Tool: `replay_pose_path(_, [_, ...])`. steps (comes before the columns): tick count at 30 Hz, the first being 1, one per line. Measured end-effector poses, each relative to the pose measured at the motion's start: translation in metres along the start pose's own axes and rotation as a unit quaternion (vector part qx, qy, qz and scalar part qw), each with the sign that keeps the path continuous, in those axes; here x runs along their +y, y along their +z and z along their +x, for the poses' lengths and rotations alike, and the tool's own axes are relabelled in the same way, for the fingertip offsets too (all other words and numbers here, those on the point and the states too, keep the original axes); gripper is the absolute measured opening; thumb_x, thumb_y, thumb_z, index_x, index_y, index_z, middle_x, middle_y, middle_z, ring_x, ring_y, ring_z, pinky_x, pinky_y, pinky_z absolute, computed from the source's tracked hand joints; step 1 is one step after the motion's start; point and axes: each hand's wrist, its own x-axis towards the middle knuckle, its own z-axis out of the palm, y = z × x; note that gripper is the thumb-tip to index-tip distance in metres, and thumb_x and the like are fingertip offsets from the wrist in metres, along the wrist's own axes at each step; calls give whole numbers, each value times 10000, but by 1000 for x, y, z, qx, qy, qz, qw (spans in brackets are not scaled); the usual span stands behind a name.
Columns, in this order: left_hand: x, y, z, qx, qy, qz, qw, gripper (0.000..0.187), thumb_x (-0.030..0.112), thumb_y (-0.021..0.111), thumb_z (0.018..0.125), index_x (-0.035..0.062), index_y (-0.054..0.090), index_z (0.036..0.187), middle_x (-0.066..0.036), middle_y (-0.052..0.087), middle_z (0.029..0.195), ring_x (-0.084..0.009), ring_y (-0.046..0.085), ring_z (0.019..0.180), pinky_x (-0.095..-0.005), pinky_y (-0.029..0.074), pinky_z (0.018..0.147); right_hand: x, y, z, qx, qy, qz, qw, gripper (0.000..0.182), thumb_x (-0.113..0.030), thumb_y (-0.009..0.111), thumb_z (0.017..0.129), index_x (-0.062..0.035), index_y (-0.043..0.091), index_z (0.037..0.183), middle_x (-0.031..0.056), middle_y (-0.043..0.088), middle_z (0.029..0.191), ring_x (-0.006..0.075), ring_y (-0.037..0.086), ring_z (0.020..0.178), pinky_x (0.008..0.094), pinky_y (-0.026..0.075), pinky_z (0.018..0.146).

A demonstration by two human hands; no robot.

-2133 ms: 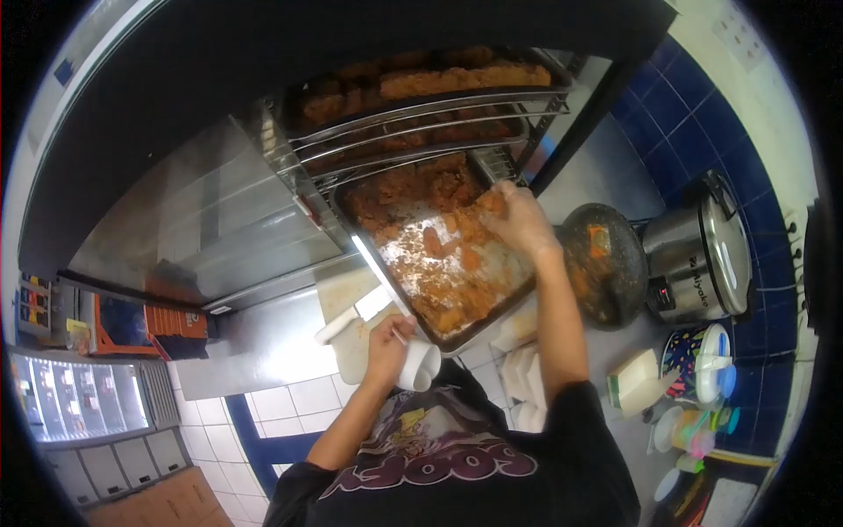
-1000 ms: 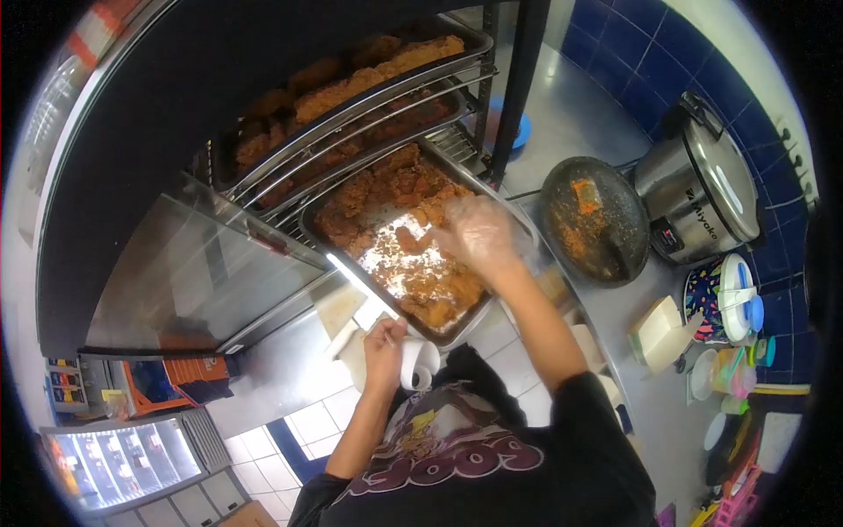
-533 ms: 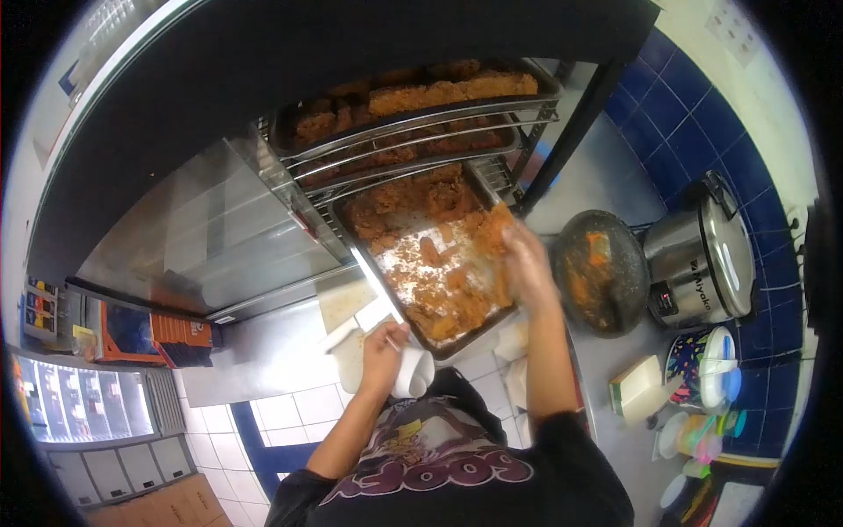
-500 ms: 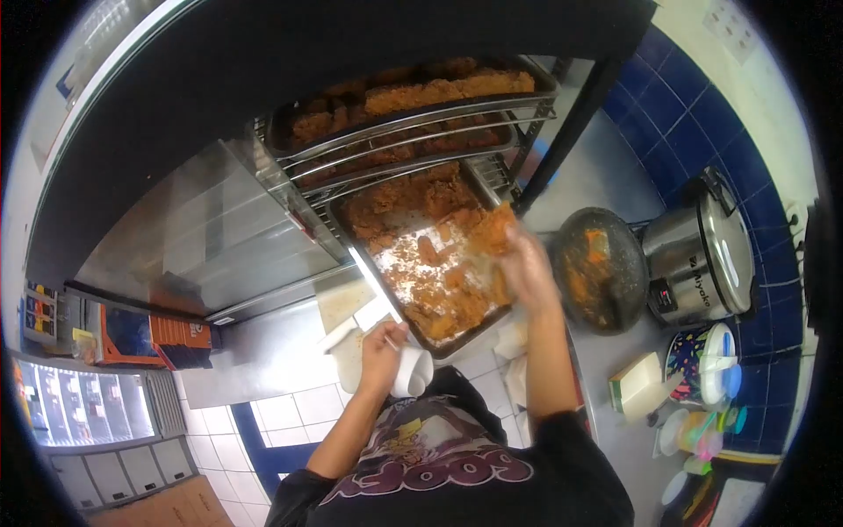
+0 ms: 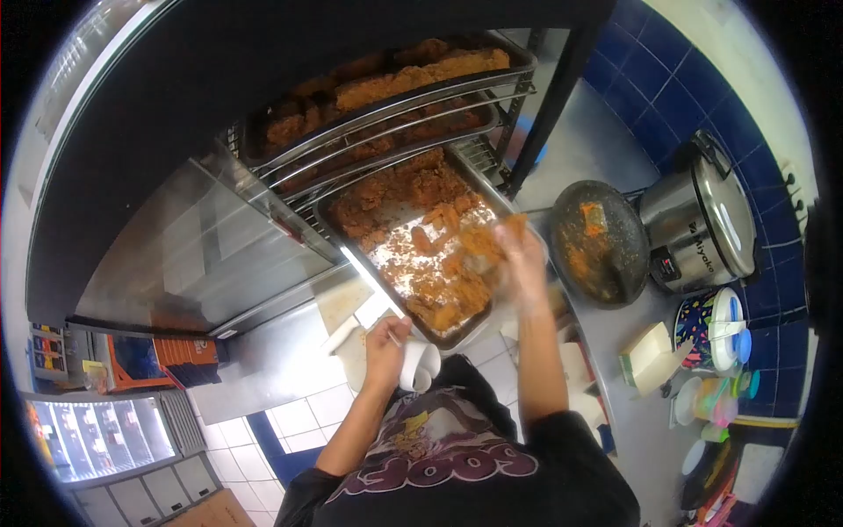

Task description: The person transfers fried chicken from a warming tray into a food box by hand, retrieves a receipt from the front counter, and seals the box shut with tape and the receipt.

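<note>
Steel table below a warming rack: right hand (image 5: pixel 518 263), blurred, fingers apparently closed on a fried piece (image 5: pixel 486 239) above the tray (image 5: pixel 351 263); left hand (image 5: pixel 386 338) grips a paper cup (image 5: pixel 419 364). Next: lower piece into cup.

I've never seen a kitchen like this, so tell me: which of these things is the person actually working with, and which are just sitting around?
In use:
right hand holding a fried piece
pulled-out tray of fried food
left hand gripping a white paper cup

Just sitting about:
rice cooker
dark round pan
small carton
upper racks of fried food
</note>
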Motion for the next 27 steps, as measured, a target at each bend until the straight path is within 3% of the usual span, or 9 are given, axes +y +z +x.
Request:
replay_pose_path(3, [5, 0, -3, 5, 2, 11, 1000, 230, 236, 670, 960, 14, 660, 900, -25, 623, 773, -98, 546, 683, -268, 449, 610, -29, 31, -18, -117, 77, -171, 975, 515, -301, 755, 865, -2, 590, 1251, 168, 633, 1240, 249, 616, 1146, 402, 520, 955])
replay_pose_path(5, [5, 2, -3, -10, -11, 6, 1000, 228, 236, 671, 960, 18, 663, 894, -24, 625, 775, -98, 546, 687, -267, 449, 615, -23, 59, -30, -198, -108, -517, 825, 519, -306, 725, 880, -6, 581, 1279, 217, 610, 1282, 293, 618, 1157, 403, 476, 1025])
replay_pose_path(8, [1, 1, 2, -3, -4, 22, 1000, 217, 220, 661, 967, 19, 660, 887, -20, 625, 774, -95, 544, 686, -261, 446, 618, 13, 46, -19, -293, -248, -619, 685, 506, -389, 631, 946, -38, 577, 1307, 169, 608, 1322, 295, 606, 1189, 441, 478, 1031])
replay_pose_path(11, [1, 2, -2, 10, -6, -7, 1000, 207, 214, 650, 975, 25, 653, 891, -13, 621, 765, -89, 541, 675, -254, 441, 609, -8, 50, -7, -272, -70, -480, 831, 444, -354, 604, 962, -50, 604, 1287, 182, 622, 1294, 301, 608, 1183, 430, 469, 1038])
replay_pose_path(12, [3, 3, -3, 1, -9, -13, 1000, 208, 217, 646, 978, 27, 649, 893, -7, 617, 760, -85, 537, 669, -249, 437, 605, 3, 42, 8, -223, -164, -478, 833, 376, -243, 609, 946, -3, 618, 1235, 208, 640, 1219, 346, 618, 1139, 429, 469, 1025])
replay_pose_path(17, [13, 5, -8, 2, -4, 10, 1000, 201, 217, 640, 982, 37, 646, 893, 15, 593, 737, -73, 513, 653, -241, 421, 595, -2, 73, 97, -191, -333, -700, 602, 479, -140, 654, 848, -88, 592, 1320, 205, 608, 1256, 356, 567, 1197, 441, 435, 1064])
replay_pose_path(20, [1, 2, -4, 7, 26, 31, 999, 201, 217, 646, 977, 40, 646, 881, 19, 587, 742, -78, 509, 667, -245, 421, 605, -23, 94, 107, -246, -223, -767, 549, 566, -179, 706, 819, -116, 563, 1364, 204, 570, 1306, 370, 525, 1241, 450, 410, 1086])
replay_pose_path(24, [1, 2, -3, 4, -13, -9, 1000, 193, 191, 655, 965, 33, 642, 854, 14, 593, 773, -95, 519, 718, -252, 427, 627, -7, 77, 127, -259, -316, -782, 470, 562, -274, 720, 825, -133, 573, 1349, 207, 587, 1293, 382, 556, 1200, 449, 445, 1044])
replay_pose_path(27, [-24, -2, 5, 5, 54, -17, 998, 197, 203, 646, 978, 11, 656, 933, -36, 650, 796, -108, 584, 700, -262, 459, 608, 10, 69, 130, -283, -243, -719, 586, 549, -261, 722, 818, -142, 585, 1337, 198, 662, 1158, 371, 638, 1061, 451, 504, 960])
